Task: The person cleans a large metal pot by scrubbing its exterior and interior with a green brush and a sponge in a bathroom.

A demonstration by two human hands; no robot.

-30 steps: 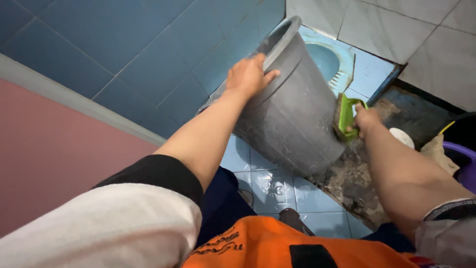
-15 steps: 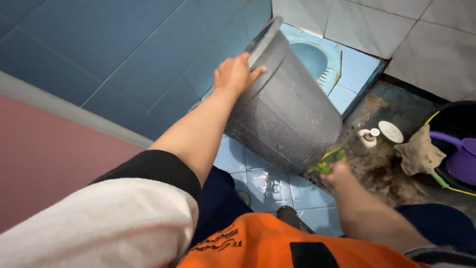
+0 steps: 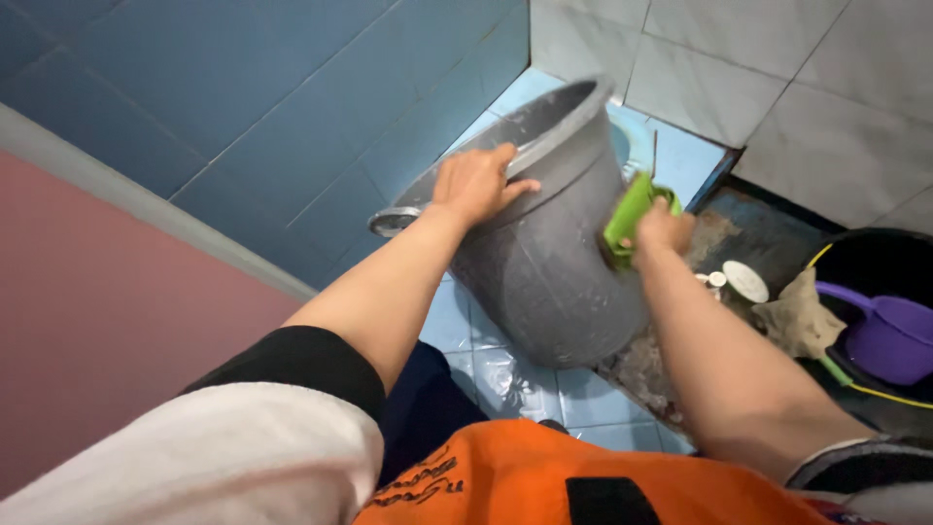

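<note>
A grey plastic bucket (image 3: 544, 262) is tilted, its mouth facing away toward the back wall. My left hand (image 3: 473, 183) grips its rim from the near side. A green scrub brush (image 3: 627, 216) is held in my right hand (image 3: 666, 231), with the brush pressed against the bucket's outer wall near the upper right.
Blue tiled wall at the left, white tiled wall at the back right. A blue squat toilet (image 3: 622, 136) lies behind the bucket. At the right stand a black basin (image 3: 865, 255) with a purple dipper (image 3: 884, 335), a beige rag (image 3: 792, 316) and a small white bottle (image 3: 717, 281). The blue floor tiles (image 3: 505, 374) are wet.
My right hand swept the green brush from the bucket's lower edge up to its upper side. The bucket's mouth has tipped somewhat lower.
</note>
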